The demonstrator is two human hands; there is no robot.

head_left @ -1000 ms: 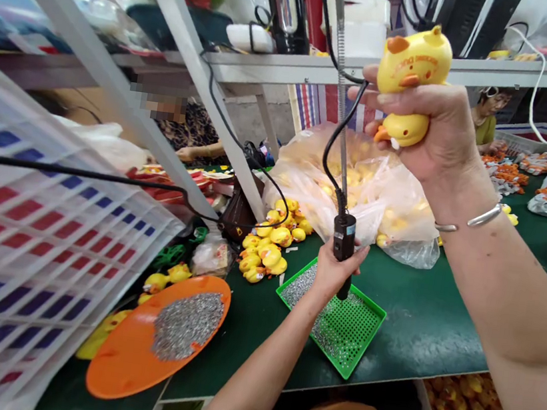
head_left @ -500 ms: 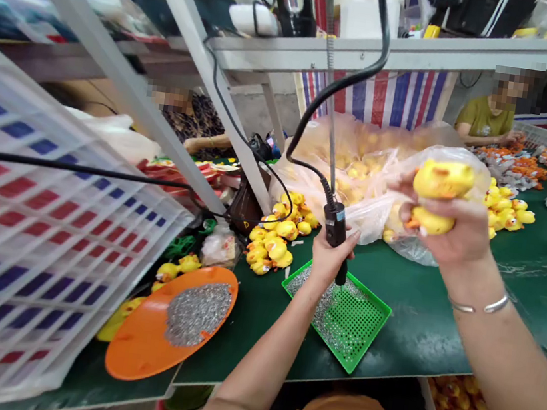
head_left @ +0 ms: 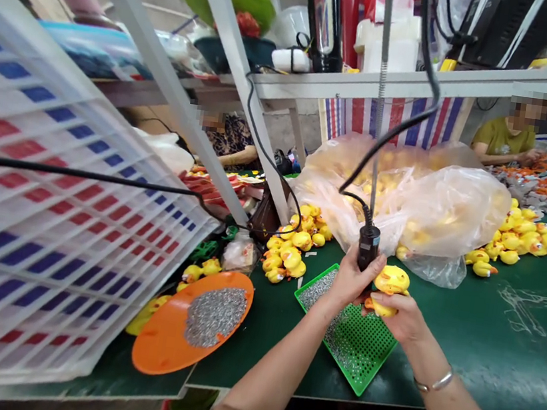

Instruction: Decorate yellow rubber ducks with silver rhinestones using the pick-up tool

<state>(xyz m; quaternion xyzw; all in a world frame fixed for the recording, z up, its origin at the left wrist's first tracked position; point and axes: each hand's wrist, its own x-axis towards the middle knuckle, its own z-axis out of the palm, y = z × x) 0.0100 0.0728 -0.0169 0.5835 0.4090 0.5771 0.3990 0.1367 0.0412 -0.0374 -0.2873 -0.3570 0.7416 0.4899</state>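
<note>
My left hand is wrapped round a black electric screwdriver, which hangs from a spring and a cable; its tip is hidden. Close beside it, my right hand grips a yellow toy duck with orange parts, and a second yellow piece shows beneath it in the same hand. Both hands are over a green perforated tray holding small silver screws.
An orange dish of screws lies left. Yellow ducks are piled behind the tray, with more ducks at right. Filled plastic bags sit behind. A large plastic crate leans left. Two people work beyond.
My right hand has come down and left with the duck, from raised at the right to beside the screwdriver. My left hand keeps its hold. The camera view has shifted.
</note>
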